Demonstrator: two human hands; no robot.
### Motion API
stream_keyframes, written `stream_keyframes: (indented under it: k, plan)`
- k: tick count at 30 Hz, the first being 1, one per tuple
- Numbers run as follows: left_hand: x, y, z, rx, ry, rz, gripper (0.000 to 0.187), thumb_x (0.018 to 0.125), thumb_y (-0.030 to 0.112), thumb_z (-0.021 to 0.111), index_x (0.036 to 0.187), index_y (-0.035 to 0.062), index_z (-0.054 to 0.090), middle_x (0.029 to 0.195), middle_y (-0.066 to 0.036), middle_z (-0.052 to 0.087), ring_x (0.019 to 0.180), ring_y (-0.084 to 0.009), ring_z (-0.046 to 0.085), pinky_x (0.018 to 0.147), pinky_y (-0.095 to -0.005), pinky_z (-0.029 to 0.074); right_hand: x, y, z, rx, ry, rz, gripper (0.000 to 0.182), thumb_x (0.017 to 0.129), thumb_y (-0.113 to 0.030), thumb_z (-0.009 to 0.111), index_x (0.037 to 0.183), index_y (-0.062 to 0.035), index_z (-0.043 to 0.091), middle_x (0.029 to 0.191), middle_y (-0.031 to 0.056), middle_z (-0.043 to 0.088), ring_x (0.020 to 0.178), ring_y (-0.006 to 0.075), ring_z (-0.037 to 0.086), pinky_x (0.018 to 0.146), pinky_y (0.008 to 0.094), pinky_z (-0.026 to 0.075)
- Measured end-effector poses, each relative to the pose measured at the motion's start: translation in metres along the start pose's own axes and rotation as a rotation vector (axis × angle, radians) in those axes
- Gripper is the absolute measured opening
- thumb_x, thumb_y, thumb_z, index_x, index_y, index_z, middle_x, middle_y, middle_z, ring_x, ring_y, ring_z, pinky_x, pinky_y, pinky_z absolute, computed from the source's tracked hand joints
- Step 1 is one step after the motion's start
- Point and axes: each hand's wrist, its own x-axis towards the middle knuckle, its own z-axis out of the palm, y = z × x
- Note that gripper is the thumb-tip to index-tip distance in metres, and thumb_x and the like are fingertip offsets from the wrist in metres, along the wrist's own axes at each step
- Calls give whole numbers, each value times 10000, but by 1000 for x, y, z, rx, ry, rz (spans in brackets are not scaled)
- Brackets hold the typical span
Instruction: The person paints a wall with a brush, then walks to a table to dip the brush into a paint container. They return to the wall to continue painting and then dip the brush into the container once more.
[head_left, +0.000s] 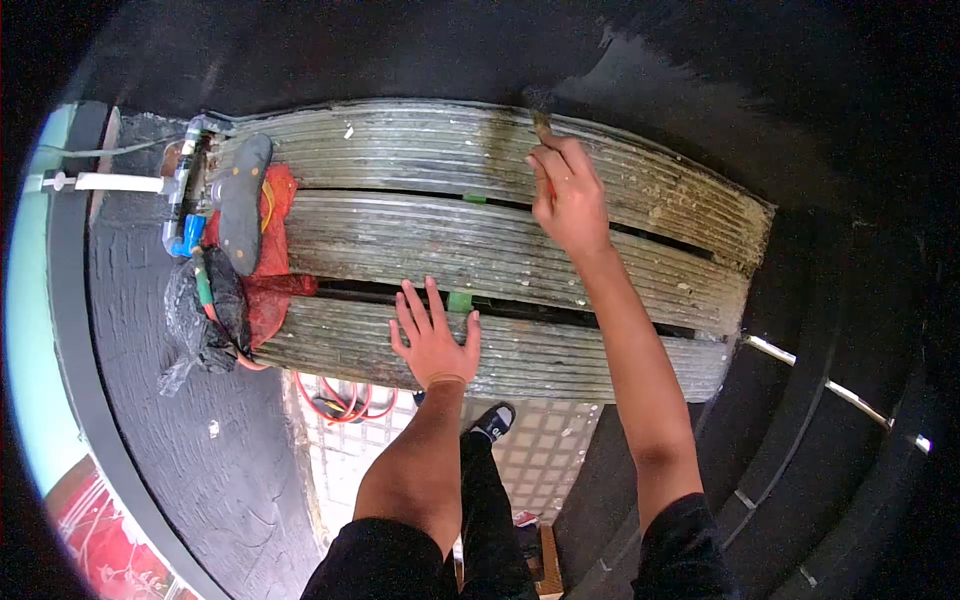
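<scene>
My right hand (572,195) is closed around the handle of a small paintbrush (541,122). The brush's bristles meet the dark wall (400,55) just past the far edge of the ribbed planks (400,232). A lighter grey, streaky patch (650,90) shows on that wall to the right of the brush. With its fingers spread, my left hand (436,335) rests flat on the nearer planks, beside a green strip (460,302) in the gap. The planks are weathered and speckled with pale spots.
At the left end lie a red plastic bag (268,310), a grey sole-shaped piece (247,205) and a crumpled black bag (200,310). Pipework with a blue fitting (190,236) stands beyond. Below, a red hose (345,408) and a sandalled foot (495,420) are on the tiled floor (550,440).
</scene>
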Motion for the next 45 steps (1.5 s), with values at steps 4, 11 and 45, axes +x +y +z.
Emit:
stream_keyframes:
  k: [4, 11, 45]
  plan:
    - [1, 1, -1, -4, -11, 4, 846, 949, 581, 496, 1632, 175, 203, 1697, -148, 135, 1536, -319, 203, 1184, -544, 157, 10, 1, -6, 73, -40, 92, 237, 773, 61, 675, 1002, 7, 643, 1080, 166, 620, 965, 389, 635, 802, 457, 543]
    - [1, 1, -2, -11, -25, 3, 837, 951, 573, 495, 1629, 171, 212, 1698, -144, 130, 1534, -318, 207, 1187, -540, 156, 33, -17, -45, -60, 186, -31, 250, 807, 96, 684, 1040, 8, 690, 1156, 176, 647, 991, 363, 667, 830, 426, 565]
    - [0, 3, -1, -10, 24, 3, 829, 939, 565, 530, 1621, 185, 250, 1679, -144, 195, 1512, -322, 249, 1185, -527, 164, 52, -39, -36, -41, 495, -270, 340, 694, 132, 715, 1028, 65, 711, 1135, 222, 676, 985, 357, 665, 850, 420, 559]
